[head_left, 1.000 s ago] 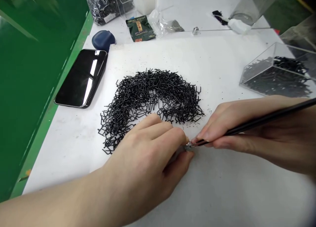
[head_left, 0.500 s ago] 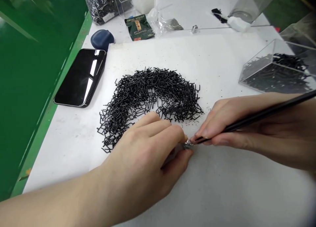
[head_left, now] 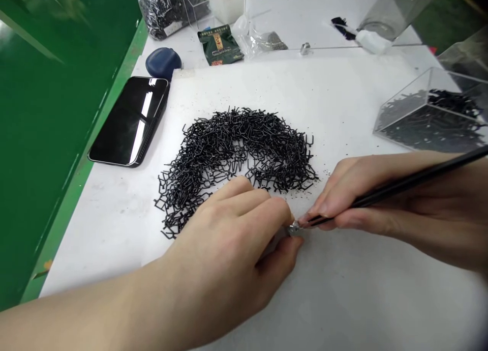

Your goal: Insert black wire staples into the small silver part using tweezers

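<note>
Between the two sets of fingertips, low and just right of centre on the white sheet (head_left: 343, 86), sits a tiny silvery metal part (head_left: 294, 230), pinched by the thumb and forefinger of the left hand (head_left: 229, 249). It looks light, hard and smooth, so it would likely slip or flick away under a loose grip; its flat sides, where the fingertips already press, seem the best place to hold it. From 3 o'clock the right hand (head_left: 385, 208) reaches in, fingers pressed together around black tweezers (head_left: 396, 186) whose tips touch the part; whether they grip anything there is too small to tell. At 11 o'clock of the part, just beyond the left knuckles, lies an arched heap of black bent wire clips (head_left: 236, 152), thin, springy and tangled, likely to snag one another when lifted. Fine black specks dot the sheet around it. Farther out at 2 o'clock stands a clear box of clips (head_left: 430, 119). At 10 o'clock a black phone (head_left: 129, 119) lies flat, with a blue case (head_left: 163, 62) and a green packet (head_left: 220, 45) beyond it.
</note>
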The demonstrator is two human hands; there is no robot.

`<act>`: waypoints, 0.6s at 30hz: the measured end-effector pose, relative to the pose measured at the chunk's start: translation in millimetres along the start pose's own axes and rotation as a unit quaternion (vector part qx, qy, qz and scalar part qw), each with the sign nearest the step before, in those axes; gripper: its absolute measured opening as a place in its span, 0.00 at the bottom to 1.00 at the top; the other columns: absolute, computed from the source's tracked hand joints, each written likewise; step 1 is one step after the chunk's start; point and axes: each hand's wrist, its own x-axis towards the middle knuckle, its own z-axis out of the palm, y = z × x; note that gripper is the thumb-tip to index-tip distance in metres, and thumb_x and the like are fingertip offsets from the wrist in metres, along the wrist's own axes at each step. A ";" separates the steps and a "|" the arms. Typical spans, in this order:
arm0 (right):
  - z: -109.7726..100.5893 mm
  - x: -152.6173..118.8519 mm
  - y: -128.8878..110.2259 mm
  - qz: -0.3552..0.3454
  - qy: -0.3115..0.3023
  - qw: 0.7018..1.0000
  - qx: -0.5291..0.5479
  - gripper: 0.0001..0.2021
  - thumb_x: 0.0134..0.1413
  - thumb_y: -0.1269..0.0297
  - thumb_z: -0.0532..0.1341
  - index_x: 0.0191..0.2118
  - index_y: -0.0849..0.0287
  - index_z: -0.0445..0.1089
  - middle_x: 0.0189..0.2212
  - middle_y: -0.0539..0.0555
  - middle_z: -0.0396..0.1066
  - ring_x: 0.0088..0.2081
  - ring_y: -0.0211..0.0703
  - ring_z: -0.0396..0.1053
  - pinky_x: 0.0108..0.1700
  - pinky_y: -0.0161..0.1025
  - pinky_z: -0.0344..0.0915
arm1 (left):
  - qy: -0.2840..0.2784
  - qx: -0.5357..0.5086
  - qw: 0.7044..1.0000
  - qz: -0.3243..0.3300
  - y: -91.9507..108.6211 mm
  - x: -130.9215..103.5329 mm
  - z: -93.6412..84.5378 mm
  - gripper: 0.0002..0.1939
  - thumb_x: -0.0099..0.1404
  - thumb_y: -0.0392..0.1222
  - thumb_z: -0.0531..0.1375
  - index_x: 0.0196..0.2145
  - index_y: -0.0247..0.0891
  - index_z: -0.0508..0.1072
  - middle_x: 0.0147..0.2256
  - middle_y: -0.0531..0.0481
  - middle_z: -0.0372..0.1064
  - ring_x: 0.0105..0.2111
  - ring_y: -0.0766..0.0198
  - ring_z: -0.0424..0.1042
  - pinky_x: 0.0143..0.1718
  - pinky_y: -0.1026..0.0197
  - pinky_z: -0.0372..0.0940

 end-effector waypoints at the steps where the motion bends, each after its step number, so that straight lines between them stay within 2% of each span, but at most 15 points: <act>1: 0.0 -0.4 0.0 -0.001 -0.002 1.000 -0.003 0.07 0.66 0.64 0.78 0.44 0.39 0.90 0.38 0.48 0.91 0.39 0.49 0.90 0.38 0.34 0.86 | -0.001 -0.001 1.000 0.001 0.3 0.3 -0.6 0.11 0.78 0.30 0.65 0.35 0.34 0.79 0.28 0.55 0.70 0.31 0.64 0.66 0.35 0.59 0.64; 18: 1.2 -1.0 -0.4 -0.010 -0.001 0.999 -0.034 0.07 0.67 0.65 0.78 0.44 0.40 0.89 0.38 0.46 0.91 0.38 0.44 0.89 0.38 0.31 0.84 | 0.003 0.004 1.000 0.001 -0.6 0.9 0.0 0.12 0.77 0.31 0.66 0.33 0.36 0.76 0.29 0.56 0.69 0.31 0.65 0.66 0.37 0.60 0.67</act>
